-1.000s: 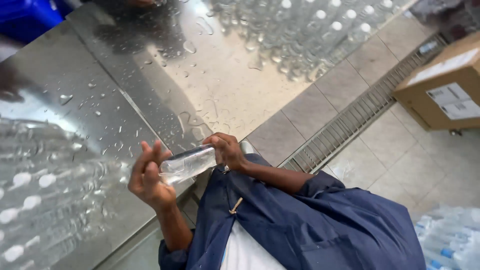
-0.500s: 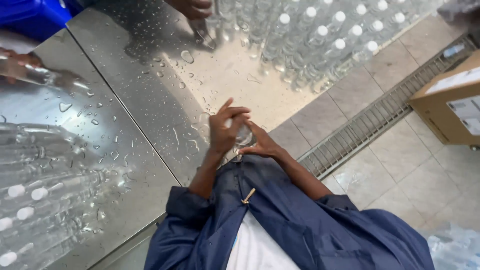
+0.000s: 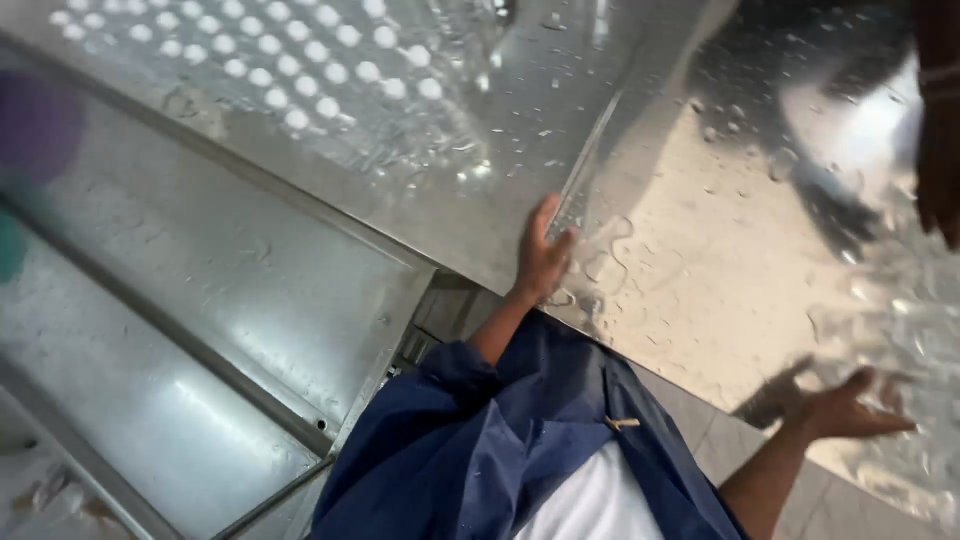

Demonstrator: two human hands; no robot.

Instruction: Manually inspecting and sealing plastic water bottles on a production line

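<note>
A: In the head view, what differs from a moment back?

B: Half a second earlier both hands were joined at the person's chest around a small clear bottle. Now they are parted and that bottle is not in either of them. The left hand lies on the wet steel worktop, and the right hand is out to the side, close to a blurred heap of clear bottles. The view has also swung, so the worktop fills the frame.

A: So where has the bottle gone?

B: That cannot be told; it is lost among the blur, if it shows at all. Judging by the empty hands, the handling of that one bottle is over.

A: And how are the hands posed?

B: The left hand is flat and open, fingers stretched forward along a seam in the steel, holding nothing, its blue-sleeved forearm bent up from the body. The right hand is spread open, palm down, fingers reaching toward the heap just ahead of it; whether it touches any bottle is too blurred to say.

A: Anything else about them?

B: Beyond the left hand, well apart, stands a mass of white-capped bottles. Droplets cover the steel between the hands.
</note>
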